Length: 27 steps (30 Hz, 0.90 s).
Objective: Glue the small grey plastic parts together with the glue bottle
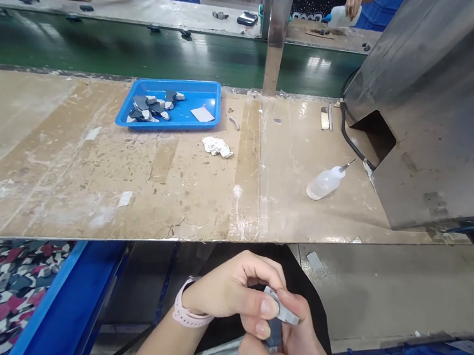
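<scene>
Over my lap, in front of the table edge, my left hand [244, 293] and my right hand [285, 345] meet around a small grey and dark blue plastic piece [288, 312]. My left thumb and fingers pinch its upper part. The right fingers wrap its lower, dark part, so much of the piece is hidden. On the table, a blue tray [183, 122] holds several similar dark and light grey pieces [152, 108] and a white card [202, 114]. Crumpled white tissue [217, 147] lies just before the tray.
A squeeze bottle with a needle tip [326, 183] lies right of centre, near a metal housing [442, 128] and black cable [346, 130]. Beyond runs a green conveyor [118, 48] carrying small parts. A blue bin [53, 299] of mixed pieces stands lower left. Two people work opposite.
</scene>
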Each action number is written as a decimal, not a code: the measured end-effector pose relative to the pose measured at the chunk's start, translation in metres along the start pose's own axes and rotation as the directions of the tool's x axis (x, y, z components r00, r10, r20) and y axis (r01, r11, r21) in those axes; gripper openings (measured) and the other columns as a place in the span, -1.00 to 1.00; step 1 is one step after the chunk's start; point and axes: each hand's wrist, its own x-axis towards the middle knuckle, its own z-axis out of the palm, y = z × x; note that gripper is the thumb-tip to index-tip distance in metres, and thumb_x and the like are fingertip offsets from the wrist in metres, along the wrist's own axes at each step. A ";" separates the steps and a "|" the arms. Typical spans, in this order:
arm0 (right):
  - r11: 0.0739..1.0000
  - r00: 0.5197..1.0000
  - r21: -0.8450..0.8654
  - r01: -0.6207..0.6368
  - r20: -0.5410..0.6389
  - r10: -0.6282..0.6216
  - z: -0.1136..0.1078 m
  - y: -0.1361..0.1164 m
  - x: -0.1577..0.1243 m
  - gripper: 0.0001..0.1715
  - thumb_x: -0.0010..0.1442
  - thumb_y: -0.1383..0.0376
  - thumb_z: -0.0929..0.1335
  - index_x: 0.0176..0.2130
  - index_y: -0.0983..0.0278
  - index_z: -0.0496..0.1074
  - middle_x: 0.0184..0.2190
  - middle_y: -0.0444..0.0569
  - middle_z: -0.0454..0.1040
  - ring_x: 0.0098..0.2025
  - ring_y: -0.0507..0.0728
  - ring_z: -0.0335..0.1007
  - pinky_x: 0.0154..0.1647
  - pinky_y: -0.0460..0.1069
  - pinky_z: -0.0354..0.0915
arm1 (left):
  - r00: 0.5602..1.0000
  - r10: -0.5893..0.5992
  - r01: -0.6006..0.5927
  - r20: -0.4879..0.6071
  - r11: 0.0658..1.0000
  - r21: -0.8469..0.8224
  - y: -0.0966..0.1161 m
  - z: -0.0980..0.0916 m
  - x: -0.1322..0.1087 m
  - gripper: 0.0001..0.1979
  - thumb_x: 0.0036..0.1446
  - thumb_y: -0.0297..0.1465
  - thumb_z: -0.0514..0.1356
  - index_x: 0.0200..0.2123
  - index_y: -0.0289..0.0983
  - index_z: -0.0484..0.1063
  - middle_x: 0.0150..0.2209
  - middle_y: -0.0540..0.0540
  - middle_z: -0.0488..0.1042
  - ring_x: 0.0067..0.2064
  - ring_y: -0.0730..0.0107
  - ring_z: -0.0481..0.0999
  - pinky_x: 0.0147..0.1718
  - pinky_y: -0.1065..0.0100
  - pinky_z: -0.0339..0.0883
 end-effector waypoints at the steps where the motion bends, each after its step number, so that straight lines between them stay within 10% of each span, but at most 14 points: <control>1: 1.000 1.000 0.005 0.007 0.004 -0.007 -0.001 0.000 0.001 -0.31 0.03 -0.29 0.40 -0.40 0.18 0.10 -0.76 -0.43 0.02 -0.76 -0.13 -0.29 -0.66 -0.16 -0.27 | 1.000 0.003 -0.003 0.011 1.000 -0.008 -0.001 -0.001 0.001 -0.53 -0.07 0.01 0.44 -0.48 -0.31 0.54 -0.43 -0.05 0.44 -0.42 0.43 0.39 -0.42 0.41 0.25; 27: 0.863 0.934 0.374 0.340 -0.244 -0.262 -0.003 0.001 0.014 -0.64 0.10 0.13 0.53 -0.38 0.29 0.37 -0.70 -0.29 0.32 -0.73 -0.14 -0.13 -0.77 -0.25 0.06 | 0.994 -0.106 0.111 0.035 0.916 -0.386 -0.069 -0.003 0.034 -0.60 -0.08 -0.08 0.33 -0.57 -0.33 0.46 -0.56 -0.04 0.41 -0.44 0.42 0.39 -0.36 0.38 0.29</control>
